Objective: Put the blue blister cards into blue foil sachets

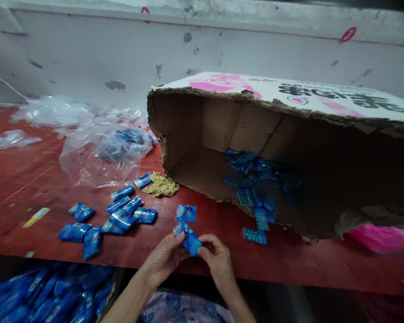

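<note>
A small blue packet (191, 241) is held between my two hands over the front edge of the red table. My left hand (166, 253) grips its left side with the thumb on top. At its lower right end, my right hand (217, 255) pinches it between thumb and fingers. Just beyond my fingers, a flat blue packet (187, 213) lies on the table. Several filled blue packets (124, 220) are scattered and piled to the left, beside a crumpled yellowish cloth (161, 185).
On its side at the right, a torn cardboard box (185, 166) contains several blue dotted pieces (249, 166), with some spilling out. Clear plastic bags (84, 154) cover the back left of the red table (23, 179). Below the edge sits a heap of blue packets (54, 291). Pink plastic (380, 237) lies far right.
</note>
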Action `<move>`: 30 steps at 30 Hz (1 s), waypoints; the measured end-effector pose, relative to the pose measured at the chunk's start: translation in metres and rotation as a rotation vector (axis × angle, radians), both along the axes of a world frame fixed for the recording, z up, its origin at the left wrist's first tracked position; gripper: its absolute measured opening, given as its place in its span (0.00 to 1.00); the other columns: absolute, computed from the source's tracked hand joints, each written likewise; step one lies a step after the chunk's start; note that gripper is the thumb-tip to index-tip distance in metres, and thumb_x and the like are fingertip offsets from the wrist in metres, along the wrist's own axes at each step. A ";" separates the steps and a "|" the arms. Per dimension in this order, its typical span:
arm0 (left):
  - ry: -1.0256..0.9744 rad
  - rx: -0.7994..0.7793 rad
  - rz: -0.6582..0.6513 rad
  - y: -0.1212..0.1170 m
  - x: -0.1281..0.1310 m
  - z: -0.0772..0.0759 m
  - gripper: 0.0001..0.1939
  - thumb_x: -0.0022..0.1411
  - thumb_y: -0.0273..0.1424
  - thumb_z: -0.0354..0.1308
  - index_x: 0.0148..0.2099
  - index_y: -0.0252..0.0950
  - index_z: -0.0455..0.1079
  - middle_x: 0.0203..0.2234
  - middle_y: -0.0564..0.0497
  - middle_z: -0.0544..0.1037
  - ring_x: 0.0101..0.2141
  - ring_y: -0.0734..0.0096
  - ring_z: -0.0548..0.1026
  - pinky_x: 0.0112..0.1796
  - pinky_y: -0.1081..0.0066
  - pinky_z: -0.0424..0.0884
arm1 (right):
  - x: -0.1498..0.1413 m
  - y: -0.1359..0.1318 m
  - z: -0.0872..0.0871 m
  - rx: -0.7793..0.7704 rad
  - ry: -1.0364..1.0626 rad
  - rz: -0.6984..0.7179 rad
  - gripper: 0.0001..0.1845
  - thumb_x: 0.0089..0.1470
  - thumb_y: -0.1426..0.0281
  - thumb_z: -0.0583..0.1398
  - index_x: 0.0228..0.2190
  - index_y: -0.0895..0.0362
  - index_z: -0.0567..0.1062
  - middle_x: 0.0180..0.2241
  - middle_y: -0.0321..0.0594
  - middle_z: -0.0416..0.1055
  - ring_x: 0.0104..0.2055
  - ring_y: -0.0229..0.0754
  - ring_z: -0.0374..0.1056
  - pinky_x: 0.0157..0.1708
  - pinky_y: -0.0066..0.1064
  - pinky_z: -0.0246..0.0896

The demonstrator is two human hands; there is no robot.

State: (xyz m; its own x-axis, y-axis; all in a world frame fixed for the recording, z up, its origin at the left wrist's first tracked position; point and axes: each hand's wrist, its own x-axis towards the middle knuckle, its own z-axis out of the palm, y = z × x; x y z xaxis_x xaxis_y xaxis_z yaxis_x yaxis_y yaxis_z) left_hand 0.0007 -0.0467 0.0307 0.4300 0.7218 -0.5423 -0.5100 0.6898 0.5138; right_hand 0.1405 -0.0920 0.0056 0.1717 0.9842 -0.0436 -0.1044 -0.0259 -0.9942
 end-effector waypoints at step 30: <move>-0.055 0.026 0.092 -0.019 0.026 -0.001 0.09 0.50 0.33 0.61 0.34 0.34 0.75 0.29 0.51 0.80 0.31 0.73 0.75 0.40 0.71 0.69 | 0.008 0.003 -0.008 0.075 0.209 0.191 0.24 0.50 0.60 0.59 0.50 0.45 0.66 0.44 0.36 0.70 0.43 0.40 0.68 0.43 0.29 0.62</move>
